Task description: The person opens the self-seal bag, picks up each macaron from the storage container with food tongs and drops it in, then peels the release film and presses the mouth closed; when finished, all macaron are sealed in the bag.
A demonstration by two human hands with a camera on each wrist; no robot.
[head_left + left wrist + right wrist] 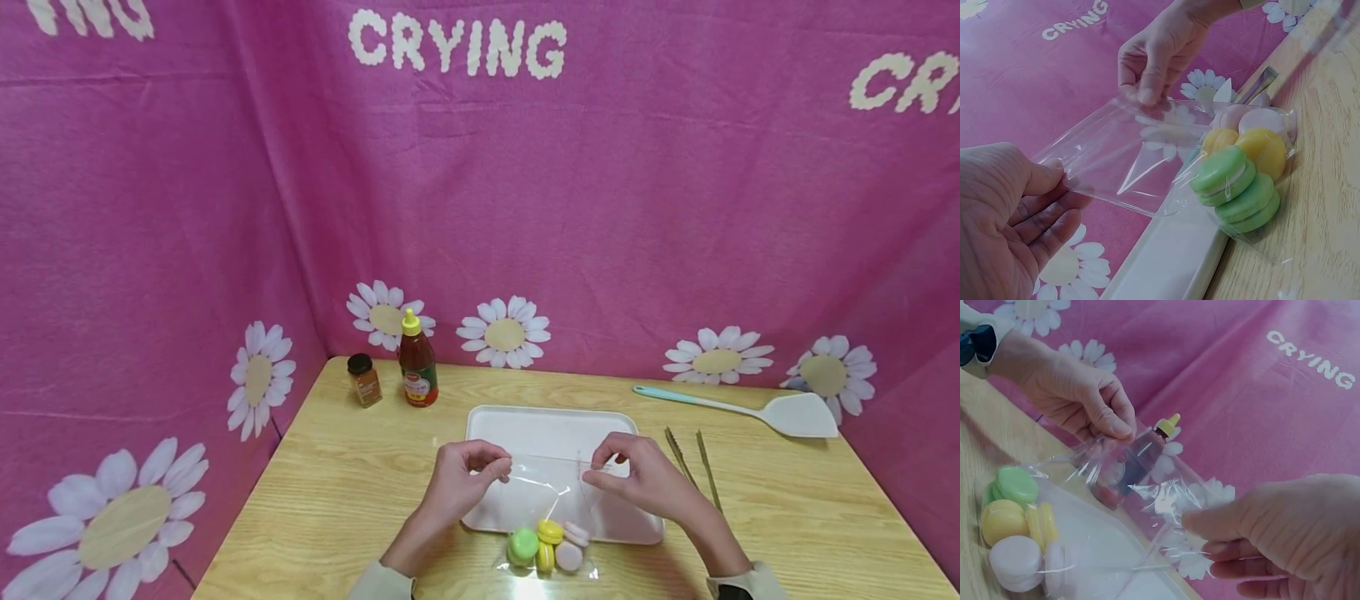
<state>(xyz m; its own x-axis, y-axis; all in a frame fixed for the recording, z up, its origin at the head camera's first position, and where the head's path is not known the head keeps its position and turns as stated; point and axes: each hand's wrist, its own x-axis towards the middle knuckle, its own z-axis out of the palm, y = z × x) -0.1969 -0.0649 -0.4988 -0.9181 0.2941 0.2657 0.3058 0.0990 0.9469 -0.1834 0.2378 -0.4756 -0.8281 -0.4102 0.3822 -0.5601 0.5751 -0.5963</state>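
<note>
A clear plastic bag [543, 487] is stretched between my two hands above the near edge of a white tray [551, 425]. My left hand [467, 475] pinches one upper corner between thumb and fingers. At the other corner, my right hand [637, 475] pinches the film the same way. Green macarons [1222, 175], yellow macarons [1263, 153] and pale pink macarons [1016, 562] lie bunched in the bottom of the bag, near the tabletop in front of the tray.
Metal tongs [705, 471] lie right of the tray, with a white spatula [798, 415] with a mint handle behind them. At the back left stand a black-capped spice jar [365, 383] and a red sauce bottle [417, 367]. Pink cloth [480, 208] hangs around the wooden table [315, 500].
</note>
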